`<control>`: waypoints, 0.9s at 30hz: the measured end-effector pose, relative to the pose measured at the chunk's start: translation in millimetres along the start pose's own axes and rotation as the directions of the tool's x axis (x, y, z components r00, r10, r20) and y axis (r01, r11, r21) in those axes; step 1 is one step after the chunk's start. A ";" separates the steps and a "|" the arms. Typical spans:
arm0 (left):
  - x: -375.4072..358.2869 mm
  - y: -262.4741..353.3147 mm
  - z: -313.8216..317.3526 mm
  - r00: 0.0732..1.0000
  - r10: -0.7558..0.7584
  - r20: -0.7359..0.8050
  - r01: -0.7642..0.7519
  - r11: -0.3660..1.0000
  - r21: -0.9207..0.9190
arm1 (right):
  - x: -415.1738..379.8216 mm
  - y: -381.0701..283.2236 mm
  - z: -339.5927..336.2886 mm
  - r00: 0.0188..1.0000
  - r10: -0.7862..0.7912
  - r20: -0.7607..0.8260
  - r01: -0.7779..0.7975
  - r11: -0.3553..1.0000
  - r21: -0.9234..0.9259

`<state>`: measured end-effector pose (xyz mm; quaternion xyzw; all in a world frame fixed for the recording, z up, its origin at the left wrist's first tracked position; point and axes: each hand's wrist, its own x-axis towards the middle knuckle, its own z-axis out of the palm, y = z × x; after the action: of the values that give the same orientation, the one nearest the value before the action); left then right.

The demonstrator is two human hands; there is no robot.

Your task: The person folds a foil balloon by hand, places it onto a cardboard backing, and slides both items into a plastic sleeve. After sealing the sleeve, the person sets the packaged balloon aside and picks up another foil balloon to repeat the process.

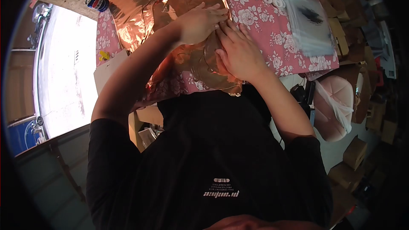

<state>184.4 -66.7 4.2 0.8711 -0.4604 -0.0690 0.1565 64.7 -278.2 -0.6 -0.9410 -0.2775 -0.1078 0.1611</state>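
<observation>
At the near edge of the worktop [298,38], I see both hands pressed flat on the copper foil [191,57]. My left hand [200,22] lies loosely curled on it, my right hand [239,51] spread open beside it, fingertips touching; neither grips anything. Foil this thin could crease or tear under uneven pressure, and where it overhangs the edge it might slide off. Plastic bags [309,25] lie at the right edge, a can [97,2] at the far left corner.

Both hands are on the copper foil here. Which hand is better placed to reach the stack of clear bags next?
Probably the right hand: it lies on the copper foil nearer the clear bags. The left hand would have to cross over it.
</observation>
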 end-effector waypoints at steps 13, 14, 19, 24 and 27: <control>4.2 4.9 2.4 0.997 0.001 -0.078 0.001 1.000 0.030 | -28.9 9.1 -18.6 0.999 0.020 0.039 -0.024 0.993 0.119; 4.3 5.2 -0.4 0.998 -0.003 -0.055 0.005 0.999 0.044 | -29.2 8.7 -18.9 0.999 0.017 0.041 -0.022 0.992 0.122; 14.9 -3.5 -8.7 0.993 0.014 -0.115 -0.007 0.998 0.063 | -28.8 6.4 -21.5 0.999 0.023 0.043 -0.028 0.994 0.106; 18.3 -19.9 4.0 0.992 -0.023 -0.121 0.043 0.985 0.165 | -30.1 7.3 -19.1 1.000 0.014 0.023 -0.016 0.994 0.112; 14.7 -10.2 -10.2 0.980 -0.018 -0.199 0.082 0.944 0.318 | -28.9 7.5 -20.1 0.999 0.013 0.030 -0.016 0.994 0.112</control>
<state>203.4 -71.3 10.8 0.8990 -0.4256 0.0887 0.0529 42.8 -305.6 7.7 -0.9339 -0.2787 -0.0773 0.2103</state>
